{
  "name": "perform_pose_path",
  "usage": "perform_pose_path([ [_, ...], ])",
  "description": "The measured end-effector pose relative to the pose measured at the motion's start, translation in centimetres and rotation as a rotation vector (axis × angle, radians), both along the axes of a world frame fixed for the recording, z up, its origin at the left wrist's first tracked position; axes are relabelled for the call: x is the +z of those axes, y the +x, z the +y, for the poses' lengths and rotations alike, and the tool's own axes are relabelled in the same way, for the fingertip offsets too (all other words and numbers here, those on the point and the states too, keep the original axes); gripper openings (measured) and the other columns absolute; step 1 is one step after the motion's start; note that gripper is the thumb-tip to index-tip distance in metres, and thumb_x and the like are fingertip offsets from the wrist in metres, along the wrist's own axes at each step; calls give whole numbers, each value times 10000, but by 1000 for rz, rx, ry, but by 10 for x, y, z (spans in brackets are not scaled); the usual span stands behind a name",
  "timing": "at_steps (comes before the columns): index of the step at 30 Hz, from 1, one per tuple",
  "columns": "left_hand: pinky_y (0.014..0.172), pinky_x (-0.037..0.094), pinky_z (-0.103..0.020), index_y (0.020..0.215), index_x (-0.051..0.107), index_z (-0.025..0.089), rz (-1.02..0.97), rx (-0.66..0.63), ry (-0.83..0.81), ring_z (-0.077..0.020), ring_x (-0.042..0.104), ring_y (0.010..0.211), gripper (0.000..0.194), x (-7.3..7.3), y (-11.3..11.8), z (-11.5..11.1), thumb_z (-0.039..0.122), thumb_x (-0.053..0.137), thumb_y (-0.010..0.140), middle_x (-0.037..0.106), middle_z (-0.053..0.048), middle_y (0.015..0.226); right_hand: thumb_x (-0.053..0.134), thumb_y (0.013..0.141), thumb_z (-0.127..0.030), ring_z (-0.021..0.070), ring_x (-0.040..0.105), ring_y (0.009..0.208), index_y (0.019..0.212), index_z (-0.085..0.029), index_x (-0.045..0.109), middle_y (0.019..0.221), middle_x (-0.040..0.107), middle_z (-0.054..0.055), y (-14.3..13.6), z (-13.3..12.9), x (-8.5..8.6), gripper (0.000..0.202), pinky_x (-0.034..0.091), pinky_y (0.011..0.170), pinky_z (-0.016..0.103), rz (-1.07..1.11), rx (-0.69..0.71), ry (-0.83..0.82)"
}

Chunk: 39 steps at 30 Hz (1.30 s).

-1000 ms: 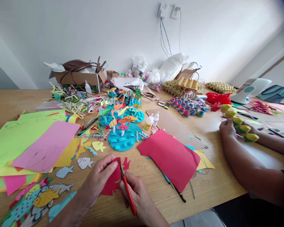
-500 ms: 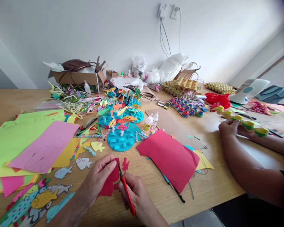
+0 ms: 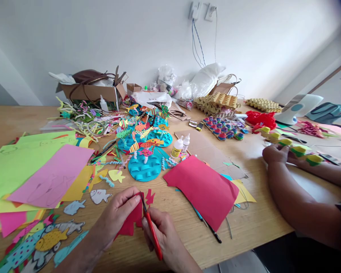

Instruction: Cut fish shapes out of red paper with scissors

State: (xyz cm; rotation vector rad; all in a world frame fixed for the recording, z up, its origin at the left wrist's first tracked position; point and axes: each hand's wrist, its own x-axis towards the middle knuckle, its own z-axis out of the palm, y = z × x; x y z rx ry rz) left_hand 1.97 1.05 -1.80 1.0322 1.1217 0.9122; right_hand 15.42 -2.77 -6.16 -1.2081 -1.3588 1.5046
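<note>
A piece of red paper (image 3: 128, 224) is pinched between the thumb and fingers of my left hand (image 3: 124, 207). My right hand (image 3: 164, 229) is closed round red-handled scissors (image 3: 152, 232), whose dark blades meet the paper's upper right edge by my left fingertips. Small red scraps (image 3: 150, 197) lie on the table just beyond the blades. To the right is a large red sheet (image 3: 202, 192) over a yellow piece of paper (image 3: 243, 192). Cut-out paper fish, among them a white fish (image 3: 100, 196) and a yellow fish (image 3: 116, 175), lie left of my hands.
Green sheets (image 3: 25, 163) and a pink sheet (image 3: 52, 176) cover the left side. Ahead stand a blue disc (image 3: 144, 168) with paper loops and glue bottles (image 3: 177, 147). At right, another person's hand (image 3: 275, 153) holds a painted egg-carton strip (image 3: 298, 151).
Little differs. The view has shifted slightly, and my hands keep nearly the same place with the scissors at the red paper. The other person's hand stays on the egg-carton strip.
</note>
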Motion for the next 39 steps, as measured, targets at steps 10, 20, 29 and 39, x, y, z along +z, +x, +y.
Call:
perform_pose_path([
  [10, 498, 316, -193, 582, 497, 192, 4, -98, -31, -105, 354, 535, 282, -4, -10, 4, 403, 630, 714, 423, 70, 549, 451, 793, -633, 60, 313, 418, 593, -188, 391, 496, 341, -63, 1, -2, -2, 491, 249, 380, 178, 52, 21, -14],
  [20, 477, 314, -200, 603, 517, 191, 23, -191, -67, -101, 365, 509, 269, -3, -15, 6, 409, 617, 725, 440, 67, 551, 457, 850, -368, 69, 343, 445, 602, -184, 401, 516, 372, -55, 4, -2, -4, 313, 269, 423, 185, -38, 42, 25],
  [29, 524, 367, -212, 664, 639, 183, 31, -195, -122, -119, 442, 549, 246, -4, -19, 8, 426, 678, 676, 543, 44, 571, 448, 858, -383, 68, 296, 452, 607, -188, 389, 522, 319, -63, 6, -4, -2, 324, 229, 415, 190, 18, 64, 8],
  [39, 554, 352, -199, 737, 645, 168, -35, -370, -239, -103, 434, 563, 248, 3, -26, 14, 411, 669, 693, 568, 35, 619, 464, 872, -435, 69, 271, 477, 604, -187, 380, 524, 307, -65, 9, -6, -8, 375, 199, 436, 203, 5, 91, 4],
])
